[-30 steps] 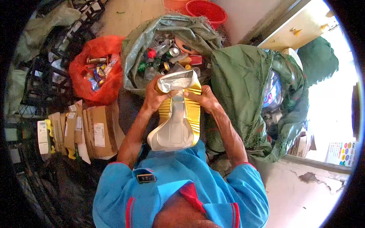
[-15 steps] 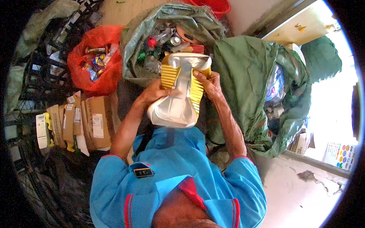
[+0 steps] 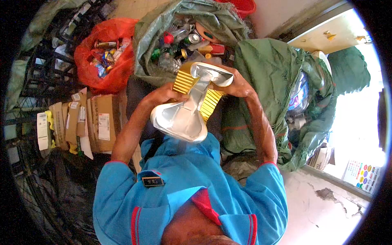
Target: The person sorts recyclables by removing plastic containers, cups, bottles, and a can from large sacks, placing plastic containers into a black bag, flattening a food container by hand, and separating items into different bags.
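Observation:
A crushed gold and silver metal can (image 3: 181,116) is held in front of my chest, its shiny inner surface facing up and its ribbed gold sides folded. My left hand (image 3: 165,94) grips its left side, the fingertips partly hidden by the metal. Around the upper right side is my right hand (image 3: 237,83), its fingers mostly behind the can. Just beyond the can stands an open green sack (image 3: 149,49) holding bottles, cans and other containers.
A red bag (image 3: 87,75) with small cans lies at the left, above flattened cardboard (image 3: 104,122). Another green sack (image 3: 261,77) bulges at the right. Black crates (image 3: 45,81) stand at far left; a red basin (image 3: 244,6) is at the top.
The can has been folded further and tilted, its upper end now twisted to the right. My right hand has moved right and around the can's side. The view has shifted slightly.

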`<action>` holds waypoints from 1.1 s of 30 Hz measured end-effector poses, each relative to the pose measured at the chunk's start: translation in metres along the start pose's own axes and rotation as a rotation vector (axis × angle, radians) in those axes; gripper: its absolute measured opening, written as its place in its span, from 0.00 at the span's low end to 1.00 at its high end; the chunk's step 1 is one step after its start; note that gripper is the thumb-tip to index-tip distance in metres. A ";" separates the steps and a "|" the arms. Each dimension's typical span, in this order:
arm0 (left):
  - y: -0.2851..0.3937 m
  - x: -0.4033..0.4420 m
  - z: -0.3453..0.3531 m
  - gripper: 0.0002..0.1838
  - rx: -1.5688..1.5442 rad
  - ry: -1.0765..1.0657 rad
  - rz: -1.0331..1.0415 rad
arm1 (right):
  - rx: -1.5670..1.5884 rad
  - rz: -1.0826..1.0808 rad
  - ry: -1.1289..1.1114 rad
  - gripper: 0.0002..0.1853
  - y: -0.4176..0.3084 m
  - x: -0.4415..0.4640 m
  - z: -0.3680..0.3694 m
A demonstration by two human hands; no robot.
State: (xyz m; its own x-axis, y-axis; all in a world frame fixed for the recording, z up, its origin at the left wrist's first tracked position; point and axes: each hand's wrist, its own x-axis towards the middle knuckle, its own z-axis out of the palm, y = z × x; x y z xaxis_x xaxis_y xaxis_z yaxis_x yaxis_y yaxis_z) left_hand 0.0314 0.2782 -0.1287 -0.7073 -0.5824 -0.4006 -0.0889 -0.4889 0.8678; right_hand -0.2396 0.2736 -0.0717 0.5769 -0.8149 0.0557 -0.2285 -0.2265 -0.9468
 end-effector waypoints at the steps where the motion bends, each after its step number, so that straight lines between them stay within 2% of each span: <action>1: -0.004 0.003 -0.002 0.13 0.032 0.019 0.024 | -0.116 -0.084 0.001 0.42 0.004 0.001 0.001; 5: -0.031 0.023 -0.018 0.16 0.043 0.029 0.032 | -0.300 -0.150 0.079 0.39 0.018 -0.007 0.020; 7: -0.021 0.021 -0.015 0.17 -0.038 0.004 0.044 | -0.345 -0.029 0.085 0.39 0.002 -0.011 0.021; 8: -0.012 0.014 -0.010 0.17 -0.061 0.012 0.039 | -0.337 0.120 -0.001 0.43 -0.012 -0.012 0.019; 11: -0.019 0.016 -0.013 0.18 -0.020 -0.004 0.019 | -0.400 0.095 -0.117 0.48 -0.027 -0.022 0.013; 12: -0.012 0.010 -0.007 0.19 -0.028 0.018 0.005 | -0.324 0.072 -0.206 0.55 -0.029 -0.023 0.006; 13: -0.004 0.002 -0.001 0.19 -0.041 0.042 -0.010 | -0.324 0.073 -0.205 0.55 -0.027 -0.024 -0.001; 15: 0.010 -0.004 0.008 0.20 -0.127 -0.005 0.009 | 0.243 0.061 -0.318 0.55 -0.018 -0.025 -0.014; 16: 0.014 -0.002 0.007 0.20 -0.076 -0.007 0.014 | 0.225 0.096 -0.260 0.53 -0.012 -0.026 -0.015; 17: 0.018 -0.003 0.009 0.20 -0.026 -0.005 0.016 | 0.328 0.238 -0.204 0.51 -0.009 -0.029 -0.014; 19: 0.035 -0.010 0.019 0.19 -0.082 -0.016 0.058 | 0.175 0.621 -0.027 0.48 -0.021 -0.030 0.002; 20: 0.037 -0.008 0.015 0.18 0.031 -0.049 0.028 | 0.275 0.702 -0.063 0.42 -0.039 -0.022 0.002; 21: 0.038 -0.005 0.010 0.18 0.143 -0.082 -0.002 | 0.284 0.553 0.013 0.42 -0.051 -0.020 0.014; 23: 0.024 -0.001 0.005 0.18 0.204 -0.099 -0.005 | 0.246 0.398 -0.203 0.41 -0.019 -0.020 0.017; 24: 0.025 0.001 0.005 0.17 0.255 -0.074 0.023 | 0.205 0.459 -0.310 0.41 -0.015 -0.014 0.018; 25: 0.025 0.004 0.007 0.16 0.302 -0.045 0.053 | 0.229 0.397 -0.250 0.38 -0.029 -0.012 0.024; 27: 0.022 0.006 0.007 0.18 0.321 -0.039 0.030 | 0.007 0.409 -0.184 0.42 -0.010 -0.007 0.033; 28: 0.023 0.010 0.004 0.19 0.355 -0.035 0.012 | 0.007 0.408 -0.184 0.42 -0.006 -0.006 0.035; 29: 0.023 0.013 0.001 0.21 0.387 -0.031 -0.006 | -0.023 0.346 -0.141 0.37 -0.004 -0.006 0.037; 30: 0.019 0.018 0.001 0.24 0.461 0.006 0.072 | -0.052 0.284 -0.096 0.33 -0.004 -0.005 0.039; 31: 0.016 0.018 -0.001 0.24 0.460 0.004 0.067 | -0.047 0.286 -0.096 0.33 0.003 -0.004 0.041; 33: 0.019 0.016 0.000 0.19 0.249 0.011 0.100 | -0.126 0.349 -0.039 0.27 0.017 -0.001 0.044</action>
State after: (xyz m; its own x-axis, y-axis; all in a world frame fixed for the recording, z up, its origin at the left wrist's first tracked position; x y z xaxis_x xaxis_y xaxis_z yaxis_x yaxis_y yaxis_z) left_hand 0.0182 0.2598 -0.1188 -0.7135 -0.6279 -0.3109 -0.1892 -0.2546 0.9484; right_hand -0.2096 0.2939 -0.1018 0.4761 -0.8341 -0.2785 -0.5105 -0.0043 -0.8599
